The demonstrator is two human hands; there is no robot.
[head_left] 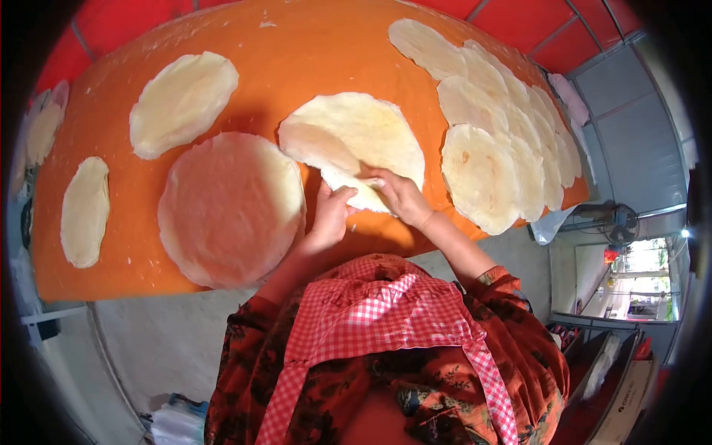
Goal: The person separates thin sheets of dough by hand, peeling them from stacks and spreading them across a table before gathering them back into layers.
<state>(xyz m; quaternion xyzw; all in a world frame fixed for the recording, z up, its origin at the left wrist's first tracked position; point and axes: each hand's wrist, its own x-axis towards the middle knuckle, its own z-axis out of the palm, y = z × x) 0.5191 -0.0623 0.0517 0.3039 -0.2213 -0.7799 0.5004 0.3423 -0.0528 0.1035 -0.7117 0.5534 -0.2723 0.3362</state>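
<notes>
A thin, pale round flatbread (371, 130) lies at the middle of the orange-covered table, close to its front edge. The near side of this sheet is lifted and partly folded over. My left hand (333, 213) pinches the lifted edge between thumb and fingers. Just to the right, my right hand (401, 197) grips the same edge, its thumb on top and some fingers hidden beneath. Left of my hands rests a larger stack of round flatbread (230, 211), partly in shadow.
Overlapping flatbreads (482, 178) spread over the table's right side. An oval piece (184, 104) lies at the back left and a narrow folded one (85, 213) at the far left. The orange table (297, 37) backs onto red panels. A fan (619, 222) stands beyond the right end.
</notes>
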